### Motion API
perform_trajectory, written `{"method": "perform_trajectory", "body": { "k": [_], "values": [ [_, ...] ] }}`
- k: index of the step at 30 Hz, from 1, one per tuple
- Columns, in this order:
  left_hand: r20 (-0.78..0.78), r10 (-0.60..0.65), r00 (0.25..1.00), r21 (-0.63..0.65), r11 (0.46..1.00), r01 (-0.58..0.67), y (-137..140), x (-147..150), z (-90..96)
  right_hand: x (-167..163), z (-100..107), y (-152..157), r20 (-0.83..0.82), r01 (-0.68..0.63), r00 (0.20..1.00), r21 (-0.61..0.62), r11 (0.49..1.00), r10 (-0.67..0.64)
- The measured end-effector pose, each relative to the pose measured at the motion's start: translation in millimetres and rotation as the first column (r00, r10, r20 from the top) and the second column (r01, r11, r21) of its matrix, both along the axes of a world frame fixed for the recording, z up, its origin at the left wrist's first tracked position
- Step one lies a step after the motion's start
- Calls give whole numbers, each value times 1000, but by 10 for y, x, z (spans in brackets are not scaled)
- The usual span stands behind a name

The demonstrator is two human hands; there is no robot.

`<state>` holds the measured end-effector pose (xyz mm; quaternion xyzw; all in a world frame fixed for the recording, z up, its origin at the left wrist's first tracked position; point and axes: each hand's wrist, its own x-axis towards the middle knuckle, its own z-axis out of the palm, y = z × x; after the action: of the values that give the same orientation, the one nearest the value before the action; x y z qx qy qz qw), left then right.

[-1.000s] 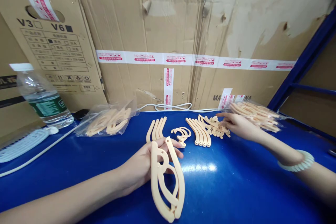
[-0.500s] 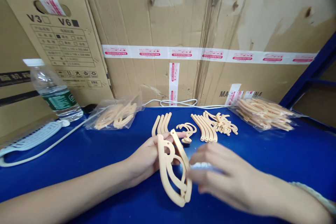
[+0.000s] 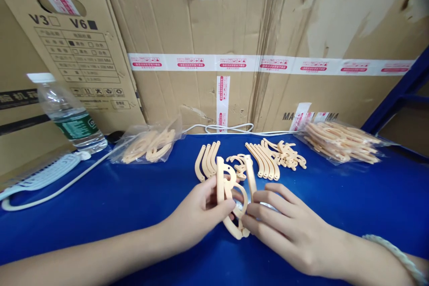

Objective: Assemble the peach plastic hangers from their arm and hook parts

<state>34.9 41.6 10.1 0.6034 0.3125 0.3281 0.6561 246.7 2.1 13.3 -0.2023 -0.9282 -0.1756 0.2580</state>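
Note:
Between both hands is a beige plastic folding clothes hanger (image 3: 220, 187), with its curved arms and rounded inner pieces joined at the lower end. My left hand (image 3: 204, 212) is closed around its left side, thumb across the front. On the other side, the fingers of my right hand (image 3: 281, 219) grip the right arm, which stands a little apart from the rest. Behind the hanger lie several loose curved arms (image 3: 208, 161) on the left and more arms (image 3: 263, 161) on the right. Small hook pieces (image 3: 290, 155) sit in a pile beside them.
The blue table (image 3: 150, 196) is backed by cardboard boxes (image 3: 187, 98). Bagged beige parts lie at left (image 3: 147, 145) and right (image 3: 342, 140). A water bottle (image 3: 75, 125), a white slatted object (image 3: 50, 172) and a white cable (image 3: 231, 128) are around the edges.
The hanger has been raised and moved slightly right. My left thumb now lies across its front. My right hand, blurred before, now grips the right arm, which stands farther from the left one.

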Motion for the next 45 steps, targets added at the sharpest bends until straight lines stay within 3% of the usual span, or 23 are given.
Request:
{"method": "perform_trajectory", "body": {
  "k": [13, 19, 24, 29, 33, 39, 45],
  "values": [
    [-59, 109, 992, 126, 987, -101, -50, -7, -14, -21, -71, 15, 68, 223, 972, 25, 975, -224],
    [-11, 112, 994, -62, 992, -112, -36, -3, -43, -47, -38, -8, 82, 190, 979, -25, 981, -188],
    [66, 186, 980, -219, 961, -168, 9, -16, -54, 32, 43, -28, 39, 99, 994, 70, 993, -102],
    [80, 121, 989, -196, 975, -104, 0, -28, -72, 331, 103, 180, -123, 163, 975, -170, 972, -185],
    [82, 117, 990, -186, 977, -101, -10, -23, -76, 485, 77, 410, -75, 229, 967, -171, 958, -245],
    [87, 127, 988, -188, 976, -109, -12, -11, -70, 429, 19, 581, -111, 109, 984, -222, 969, -136],
    [75, 129, 989, -189, 975, -113, -6, -20, -78, 404, -49, 621, -52, 153, 984, -269, 951, -173]
  ]
}}
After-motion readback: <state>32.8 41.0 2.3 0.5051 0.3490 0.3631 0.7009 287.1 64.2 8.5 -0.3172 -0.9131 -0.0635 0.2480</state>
